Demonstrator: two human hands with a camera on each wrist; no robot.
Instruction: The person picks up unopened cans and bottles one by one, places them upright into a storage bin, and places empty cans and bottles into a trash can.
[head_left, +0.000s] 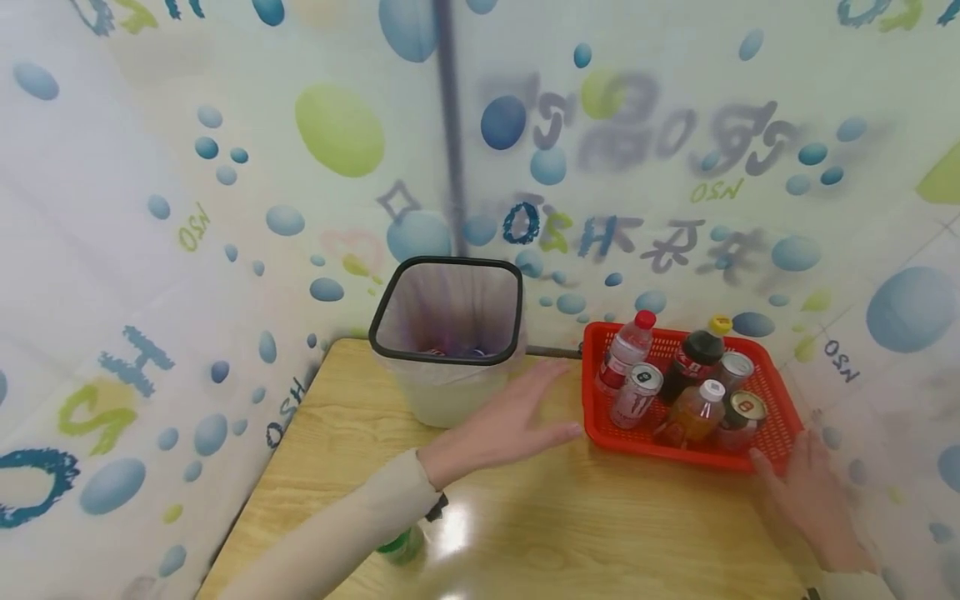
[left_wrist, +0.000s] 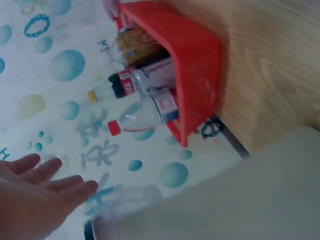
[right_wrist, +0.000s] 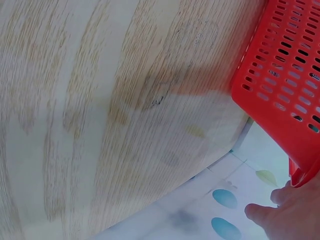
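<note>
A red plastic basket stands on the table at the right. It holds a clear bottle with a red cap, a cola bottle with a yellow cap, a white-capped bottle of amber drink and several cans, among them a silver can. My left hand is held apart from the basket's left side, fingers extended and holding nothing. My right hand is at the basket's front right corner, fingers fairly straight. In the right wrist view its fingertips meet the rim; contact is unclear.
Left of the basket stands a bin with a black rim and a clear liner; some items lie inside, hard to make out. A green-topped object is partly behind my left sleeve. Patterned walls enclose the wooden table.
</note>
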